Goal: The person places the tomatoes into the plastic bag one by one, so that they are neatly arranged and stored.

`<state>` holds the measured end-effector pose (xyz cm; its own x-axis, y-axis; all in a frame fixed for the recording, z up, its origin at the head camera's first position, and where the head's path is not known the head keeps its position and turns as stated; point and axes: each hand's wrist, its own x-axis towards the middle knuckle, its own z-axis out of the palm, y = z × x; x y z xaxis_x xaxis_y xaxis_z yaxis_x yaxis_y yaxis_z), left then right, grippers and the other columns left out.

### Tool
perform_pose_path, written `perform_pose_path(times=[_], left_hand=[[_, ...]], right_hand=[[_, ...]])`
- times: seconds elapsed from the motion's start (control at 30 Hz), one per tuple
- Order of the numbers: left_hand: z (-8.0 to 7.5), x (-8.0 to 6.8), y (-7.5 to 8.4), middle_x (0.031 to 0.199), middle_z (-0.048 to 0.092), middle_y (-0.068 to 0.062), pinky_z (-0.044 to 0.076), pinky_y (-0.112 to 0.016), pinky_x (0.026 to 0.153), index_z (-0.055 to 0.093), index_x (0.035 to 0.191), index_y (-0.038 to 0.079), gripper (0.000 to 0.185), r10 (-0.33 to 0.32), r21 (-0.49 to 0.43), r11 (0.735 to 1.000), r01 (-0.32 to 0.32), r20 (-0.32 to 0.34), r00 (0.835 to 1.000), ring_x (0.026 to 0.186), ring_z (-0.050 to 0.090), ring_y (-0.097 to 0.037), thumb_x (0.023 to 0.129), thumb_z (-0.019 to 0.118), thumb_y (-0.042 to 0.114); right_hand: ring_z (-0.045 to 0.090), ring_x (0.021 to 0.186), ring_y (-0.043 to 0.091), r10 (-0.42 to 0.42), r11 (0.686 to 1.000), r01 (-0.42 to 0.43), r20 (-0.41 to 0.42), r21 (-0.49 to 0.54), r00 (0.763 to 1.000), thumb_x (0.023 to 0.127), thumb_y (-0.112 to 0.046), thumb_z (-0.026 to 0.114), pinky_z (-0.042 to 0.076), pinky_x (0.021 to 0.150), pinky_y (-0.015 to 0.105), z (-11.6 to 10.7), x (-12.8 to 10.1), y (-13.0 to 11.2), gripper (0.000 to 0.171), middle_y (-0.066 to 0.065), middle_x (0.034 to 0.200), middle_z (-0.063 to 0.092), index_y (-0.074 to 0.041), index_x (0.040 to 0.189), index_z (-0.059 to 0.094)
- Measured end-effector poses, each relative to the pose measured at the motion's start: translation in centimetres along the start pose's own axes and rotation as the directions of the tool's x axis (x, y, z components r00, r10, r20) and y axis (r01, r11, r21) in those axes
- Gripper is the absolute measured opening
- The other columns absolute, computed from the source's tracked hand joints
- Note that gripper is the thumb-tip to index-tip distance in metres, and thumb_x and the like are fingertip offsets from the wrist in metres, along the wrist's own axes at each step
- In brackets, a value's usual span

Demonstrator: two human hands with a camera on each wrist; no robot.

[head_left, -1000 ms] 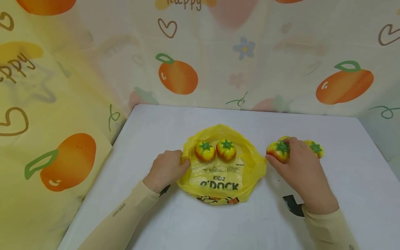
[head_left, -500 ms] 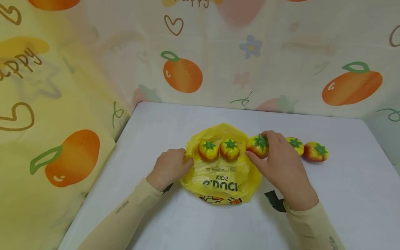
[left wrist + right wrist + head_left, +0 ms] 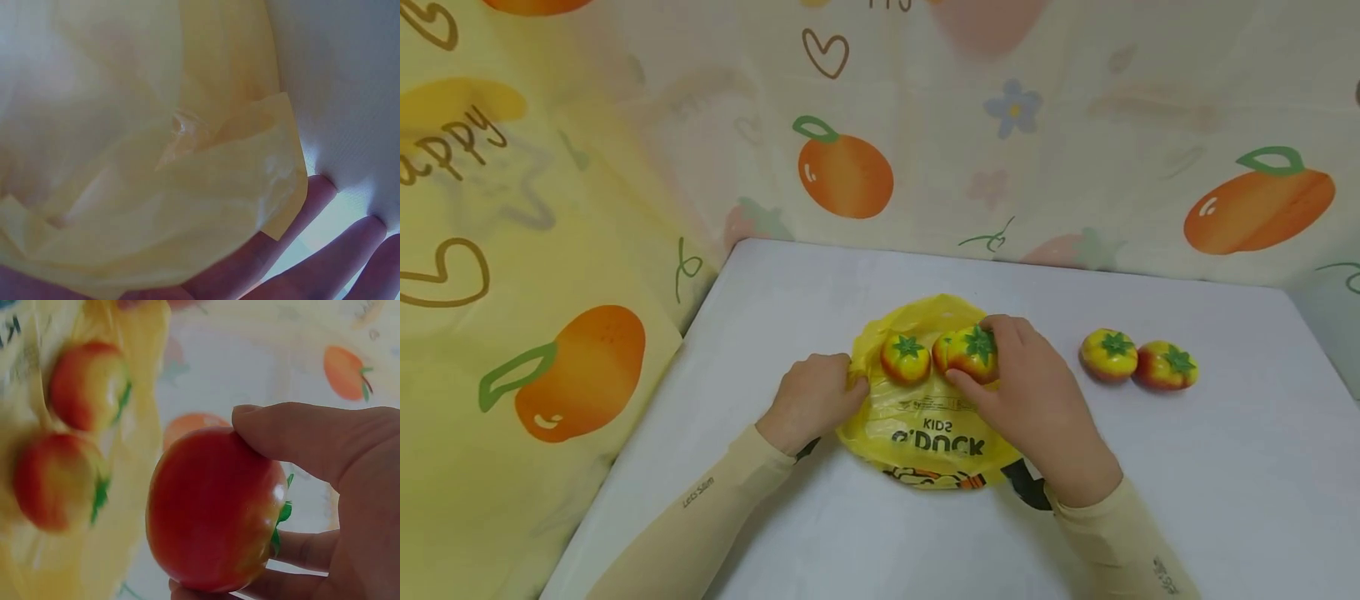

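Right hand [image 3: 1037, 400] clamped on tomato [image 3: 973, 353] over bag [image 3: 925, 433]; left hand [image 3: 812, 400] pinches bag edge; set tomato down gently beside bag's tomatoes [image 3: 906, 358], keep edge pinned

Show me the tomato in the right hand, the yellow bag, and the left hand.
held tomato [image 3: 972, 351], head view, on its green-topped upper side
yellow bag [image 3: 925, 433], head view, on its printed front
left hand [image 3: 811, 402], head view, on its back

The crinkled yellow plastic bag [image 3: 925, 425] at the middle of the table is showing black print reading "KIDS" above "DUCK". The beige left sleeve [image 3: 700, 500] is carrying small dark lettering, too small to read surely. The fruit-patterned backdrop cloth [image 3: 452, 150] at far left is displaying brown letters "appy".
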<state>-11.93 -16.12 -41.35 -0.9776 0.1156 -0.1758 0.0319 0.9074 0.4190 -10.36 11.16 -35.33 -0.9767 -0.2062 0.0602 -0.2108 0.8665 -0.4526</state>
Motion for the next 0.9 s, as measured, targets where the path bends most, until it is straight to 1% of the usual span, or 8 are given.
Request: perform_pose_path(times=[0.13,0.2,0.4,0.57,0.7,0.9], left_hand=[[0.0,0.1,0.0,0.064,0.046,0.0,0.034,-0.028,0.05,0.058,0.078,0.01,0.028,0.004,0.003,1.0,-0.004,-0.004,1.0,0.053,0.047,-0.019,0.099,0.059,0.028],[0.0,0.1,0.0,0.064,0.046,0.0,0.034,-0.029,0.05,0.059,0.078,0.01,0.028,0.007,0.005,1.0,-0.007,-0.005,1.0,0.053,0.047,-0.019,0.099,0.059,0.028],[-0.1,0.1,0.1,0.064,0.046,0.0,0.035,-0.029,0.049,0.06,0.079,0.01,0.028,0.013,-0.002,1.0,-0.013,0.004,1.0,0.053,0.047,-0.019,0.1,0.059,0.028],[-0.1,0.1,0.2,0.064,0.047,0.0,0.035,-0.028,0.048,0.06,0.079,0.01,0.028,0.019,-0.003,1.0,-0.019,0.006,1.0,0.052,0.048,-0.019,0.1,0.06,0.029],[-0.2,0.1,0.2,0.065,0.048,0.0,0.036,-0.028,0.048,0.06,0.079,0.01,0.028,0.017,0.01,1.0,-0.017,0.004,1.0,0.053,0.049,-0.019,0.1,0.061,0.03],[-0.3,0.0,0.0,0.065,0.05,-0.001,0.037,-0.029,0.049,0.06,0.078,0.01,0.029,0.002,0.017,1.0,-0.002,0.002,1.0,0.054,0.05,-0.02,0.1,0.061,0.03]], right_hand=[[0.064,0.111,0.033,-0.09,0.996,0.09,-0.009,-0.005,0.996,0.094,-0.045,0.082,0.059,0.102,0.052,1.6,0.1,-0.8,0.073,0.018,0.134,0.062,-0.002,0.143,0.05],[0.065,0.112,0.032,-0.121,0.993,0.121,-0.014,-0.006,0.992,0.093,-0.045,0.083,0.059,0.102,0.051,2.4,0.3,-1.2,0.073,0.017,0.134,0.062,-0.002,0.142,0.051],[0.063,0.118,0.03,-0.177,0.984,0.177,0.008,-0.006,0.984,0.092,-0.045,0.085,0.058,0.106,0.047,3.9,0.5,-2.2,0.074,0.015,0.138,0.061,-0.004,0.144,0.052],[0.062,0.121,0.026,-0.215,0.977,0.215,0.051,0.01,0.975,0.092,-0.047,0.084,0.059,0.107,0.045,4.8,0.2,-2.8,0.072,0.009,0.143,0.059,-0.011,0.145,0.052],[0.061,0.12,0.023,-0.27,0.963,0.268,0.055,0.043,0.961,0.093,-0.043,0.085,0.059,0.106,0.043,5.6,0.1,-3.2,0.066,0.005,0.139,0.058,-0.014,0.143,0.053],[0.06,0.118,0.021,-0.352,0.936,0.35,0.067,0.033,0.934,0.094,-0.042,0.083,0.057,0.108,0.04,7.0,0.2,-3.5,0.063,0.002,0.134,0.06,-0.014,0.143,0.054]])
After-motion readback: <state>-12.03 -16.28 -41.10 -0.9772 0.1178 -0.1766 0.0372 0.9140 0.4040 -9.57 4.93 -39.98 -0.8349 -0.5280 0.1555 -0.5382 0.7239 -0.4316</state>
